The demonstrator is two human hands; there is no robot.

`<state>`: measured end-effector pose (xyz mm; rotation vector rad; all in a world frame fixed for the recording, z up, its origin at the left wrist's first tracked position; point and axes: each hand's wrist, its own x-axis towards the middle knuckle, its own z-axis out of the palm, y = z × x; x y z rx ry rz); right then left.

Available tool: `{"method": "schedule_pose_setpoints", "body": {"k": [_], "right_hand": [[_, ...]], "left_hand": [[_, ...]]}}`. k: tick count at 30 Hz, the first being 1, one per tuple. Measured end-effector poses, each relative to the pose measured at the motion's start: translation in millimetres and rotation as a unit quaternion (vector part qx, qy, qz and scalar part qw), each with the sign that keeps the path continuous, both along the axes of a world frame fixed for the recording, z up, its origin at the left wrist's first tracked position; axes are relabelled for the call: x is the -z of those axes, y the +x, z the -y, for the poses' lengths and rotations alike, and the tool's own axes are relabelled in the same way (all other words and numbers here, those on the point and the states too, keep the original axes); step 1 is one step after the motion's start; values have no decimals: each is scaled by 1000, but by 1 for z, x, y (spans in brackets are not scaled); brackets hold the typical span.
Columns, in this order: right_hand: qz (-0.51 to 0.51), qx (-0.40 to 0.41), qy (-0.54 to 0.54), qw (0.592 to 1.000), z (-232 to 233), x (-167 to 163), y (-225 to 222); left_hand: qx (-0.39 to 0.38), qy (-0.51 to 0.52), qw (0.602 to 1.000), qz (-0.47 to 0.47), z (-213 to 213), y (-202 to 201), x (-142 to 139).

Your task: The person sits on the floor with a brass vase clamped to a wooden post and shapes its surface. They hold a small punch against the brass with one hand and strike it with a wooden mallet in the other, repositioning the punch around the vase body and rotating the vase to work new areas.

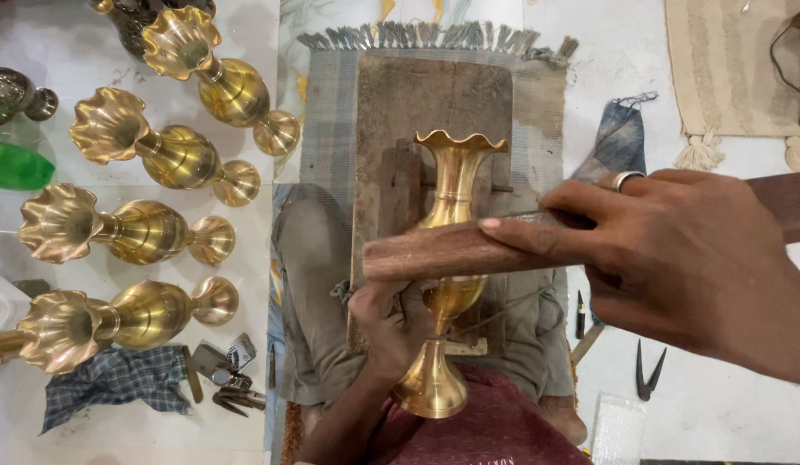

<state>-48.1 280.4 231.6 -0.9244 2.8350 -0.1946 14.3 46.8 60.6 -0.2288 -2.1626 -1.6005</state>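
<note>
A brass vase (452,185) with a fluted rim lies on a worn wooden board (417,112), its round foot pointing toward me. My left hand (391,323) grips the vase around its belly, just above the foot. My right hand (675,258), a ring on one finger, holds a brown wooden stick (434,251) crosswise over the vase's middle, thumb stretched along the stick. The stick hides part of the vase's body.
Several matching brass vases (142,232) lie on their sides on the white floor at left, beside a checked cloth (116,379) and small metal tools (232,392). A fringed grey mat (327,112) lies under the board. Black snips (648,370) rest at right, a beige rug (718,69) beyond.
</note>
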Motion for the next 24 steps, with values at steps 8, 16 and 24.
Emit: {"method": "schedule_pose_setpoints", "body": {"k": [8, 16, 24], "right_hand": [[43, 22, 130, 990, 20, 11, -23], [23, 25, -78, 996, 23, 2, -26], [-38, -85, 58, 994, 33, -18, -19]], "left_hand": [[-29, 95, 995, 7, -11, 6, 11], [-28, 115, 993, -17, -12, 4, 19], [-52, 63, 996, -29, -12, 6, 25]]}}
